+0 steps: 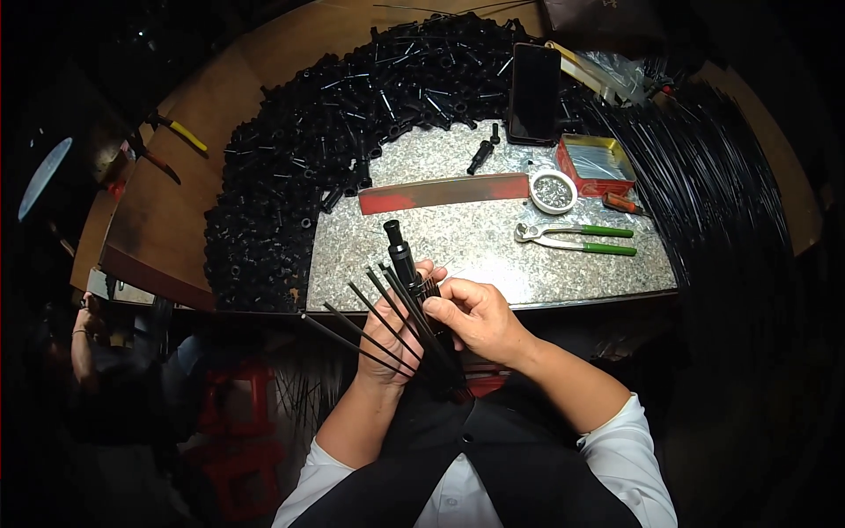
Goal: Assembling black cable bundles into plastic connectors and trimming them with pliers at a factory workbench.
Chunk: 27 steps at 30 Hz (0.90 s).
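Above my lap, just off the near edge of the stone slab, I hold a black tubular fitting (400, 255) that looks like an umbrella runner. Thin black rods (429, 330), like umbrella ribs, fan out from it down and to the left. My left hand (385, 339) is closed around the fitting and rods from behind, its fingers partly hidden by them. With thumb and forefinger pressed together, my right hand (482, 321) pinches at the rods' ends beside the fitting. What exactly lies between those fingertips is too small to make out.
A heap of black tubular fittings (290, 176) curves around the speckled slab (422, 264). On the slab lie green-handled pincers (576, 239), a flat red-ended bar (449, 190), a white bowl of small metal bits (553, 192) and a phone (534, 92). Long black rods (704, 176) are piled right.
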Each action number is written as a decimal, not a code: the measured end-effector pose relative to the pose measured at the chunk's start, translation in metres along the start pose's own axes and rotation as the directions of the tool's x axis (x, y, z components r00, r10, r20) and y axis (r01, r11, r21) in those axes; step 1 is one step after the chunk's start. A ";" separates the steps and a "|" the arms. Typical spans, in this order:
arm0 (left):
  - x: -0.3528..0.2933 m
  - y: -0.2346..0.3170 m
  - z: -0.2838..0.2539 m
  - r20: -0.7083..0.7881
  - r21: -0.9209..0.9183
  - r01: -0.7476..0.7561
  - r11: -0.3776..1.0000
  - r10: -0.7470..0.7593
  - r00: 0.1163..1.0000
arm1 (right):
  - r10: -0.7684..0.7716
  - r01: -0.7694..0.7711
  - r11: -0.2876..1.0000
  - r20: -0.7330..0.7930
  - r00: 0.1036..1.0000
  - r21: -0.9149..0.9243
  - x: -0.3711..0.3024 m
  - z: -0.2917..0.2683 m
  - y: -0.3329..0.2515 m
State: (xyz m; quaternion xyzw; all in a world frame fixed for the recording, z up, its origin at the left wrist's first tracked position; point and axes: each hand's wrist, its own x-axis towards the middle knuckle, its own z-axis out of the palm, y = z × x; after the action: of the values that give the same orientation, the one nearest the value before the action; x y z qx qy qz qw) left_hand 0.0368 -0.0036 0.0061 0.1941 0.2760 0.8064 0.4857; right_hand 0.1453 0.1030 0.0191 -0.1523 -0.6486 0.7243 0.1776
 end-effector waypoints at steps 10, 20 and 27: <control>0.000 0.009 0.011 0.180 -0.017 0.033 0.999 -0.029 0.983 | 0.003 -0.012 0.998 0.136 0.991 0.066 0.001 -0.007 -0.003; 0.002 0.013 -0.002 0.195 0.175 0.084 0.981 -0.118 0.974 | -0.006 -0.008 0.998 0.217 0.976 0.059 -0.002 -0.013 -0.008; 0.002 0.007 -0.001 0.066 -0.049 0.094 0.994 -0.091 0.994 | 0.002 -0.017 0.997 0.198 0.980 0.073 0.000 -0.011 -0.009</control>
State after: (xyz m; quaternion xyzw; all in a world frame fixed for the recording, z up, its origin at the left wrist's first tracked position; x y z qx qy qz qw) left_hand 0.0310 -0.0048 0.0098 0.1939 0.2478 0.7834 0.5360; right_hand 0.1504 0.1134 0.0274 -0.0759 -0.6347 0.7604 0.1143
